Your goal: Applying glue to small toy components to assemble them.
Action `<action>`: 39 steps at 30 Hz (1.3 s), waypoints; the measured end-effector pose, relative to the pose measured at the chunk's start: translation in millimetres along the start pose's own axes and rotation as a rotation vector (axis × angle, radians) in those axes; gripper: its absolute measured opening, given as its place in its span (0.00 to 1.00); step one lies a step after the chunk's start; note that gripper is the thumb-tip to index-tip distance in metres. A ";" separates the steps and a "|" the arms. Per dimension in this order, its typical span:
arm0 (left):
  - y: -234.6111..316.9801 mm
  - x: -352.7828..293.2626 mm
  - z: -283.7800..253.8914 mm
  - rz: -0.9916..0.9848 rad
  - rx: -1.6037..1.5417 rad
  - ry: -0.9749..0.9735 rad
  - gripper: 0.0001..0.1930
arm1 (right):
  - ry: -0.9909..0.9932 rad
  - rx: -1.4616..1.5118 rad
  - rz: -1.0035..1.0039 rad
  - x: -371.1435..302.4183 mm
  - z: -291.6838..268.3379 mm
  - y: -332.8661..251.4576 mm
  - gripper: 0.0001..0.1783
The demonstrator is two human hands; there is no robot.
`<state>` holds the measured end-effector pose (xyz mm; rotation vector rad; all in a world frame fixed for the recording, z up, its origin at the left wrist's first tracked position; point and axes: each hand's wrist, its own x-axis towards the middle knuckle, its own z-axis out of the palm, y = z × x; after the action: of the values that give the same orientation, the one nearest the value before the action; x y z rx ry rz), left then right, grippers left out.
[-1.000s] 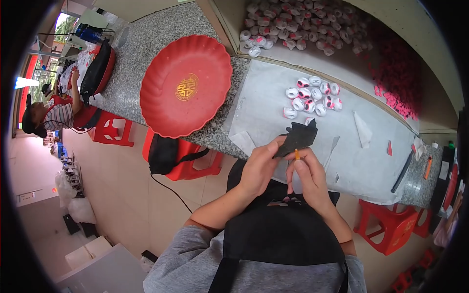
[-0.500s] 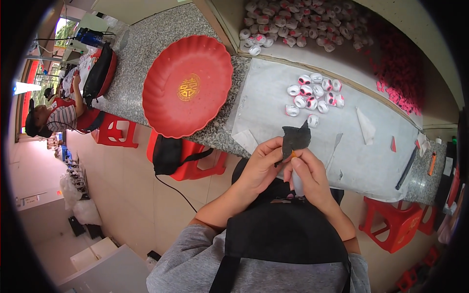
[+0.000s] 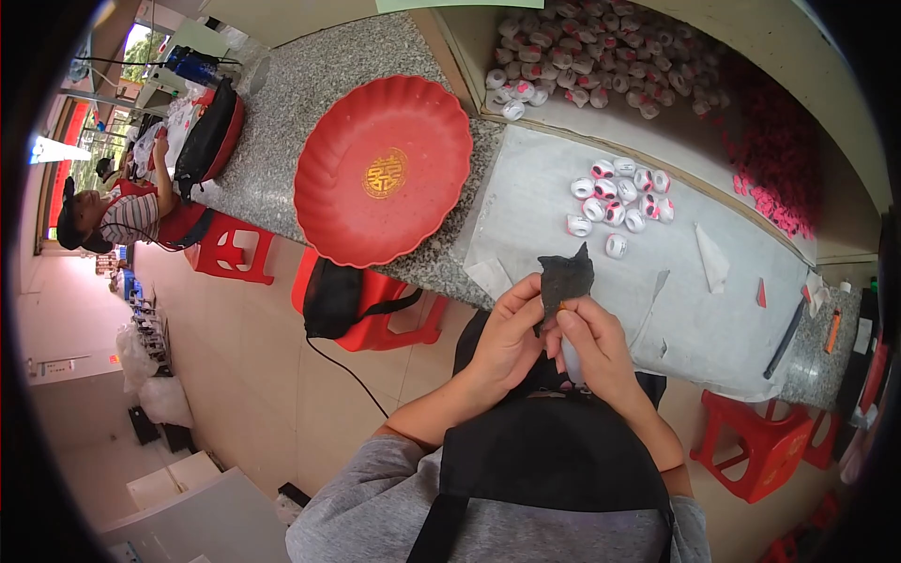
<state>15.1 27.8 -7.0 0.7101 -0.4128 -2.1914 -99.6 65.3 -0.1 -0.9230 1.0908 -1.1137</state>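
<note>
My left hand (image 3: 507, 342) pinches a ragged, dark grey piece of thin sheet (image 3: 567, 274), cloth or abrasive paper by its look. Close against it, my right hand (image 3: 599, 345) is closed around a slim whitish object (image 3: 572, 361) whose lower end sticks out below the fingers. A small orange bit shows between my fingertips at the sheet's lower edge; most of what is there is hidden. Both hands are held over the near edge of a white-covered worktop (image 3: 694, 328). Beyond them sits a cluster of small white rounded pieces with pink and black marks (image 3: 615, 191).
A large red scalloped tray (image 3: 328, 141) stands at left on the granite counter. Behind a wooden ledge lie heaps of white pieces (image 3: 601, 56) and pink bits (image 3: 765, 192). Paper scraps, a dark stick (image 3: 784, 340) and an orange marker-like item (image 3: 832, 331) lie right. A person (image 3: 131, 211) sits far left.
The whole view has shifted slightly, so the counter and tray appear further right and lower. My hands keep the same hold, and the dark sheet has tilted a little.
</note>
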 end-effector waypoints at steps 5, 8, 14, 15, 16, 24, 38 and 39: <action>0.1 -4.7 5.4 0.070 0.037 0.032 0.07 | 0.008 -0.076 -0.051 -0.7 2.4 -1.7 0.09; -1.5 -4.4 7.9 0.079 0.031 0.029 0.07 | 0.029 -0.123 -0.043 -1.3 1.8 -3.1 0.09; -7.4 -0.6 11.9 0.059 0.025 0.008 0.08 | 0.082 -0.251 -0.094 -5.9 -5.3 -5.5 0.07; -7.4 -0.4 14.5 0.056 0.027 0.008 0.08 | 0.096 -0.274 -0.075 -7.6 -6.9 -8.3 0.07; -6.0 -1.2 19.1 0.043 0.037 0.014 0.08 | 0.109 -0.297 -0.057 -9.3 -8.3 -9.5 0.07; 2.0 12.6 37.0 0.298 0.018 0.077 0.12 | 0.156 -0.404 -0.082 -29.8 -28.8 -12.3 0.08; -57.6 84.8 140.7 -0.145 0.504 -0.511 0.07 | 0.351 0.238 -0.253 -103.5 -88.0 -0.8 0.11; -75.9 91.1 154.3 -0.211 0.527 -0.538 0.07 | 0.434 0.230 -0.270 -107.8 -90.5 -2.6 0.12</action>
<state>-172.1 16.7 44.9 0.4267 -1.2736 -2.4851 -197.1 166.8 2.8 -0.6721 1.1730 -1.6809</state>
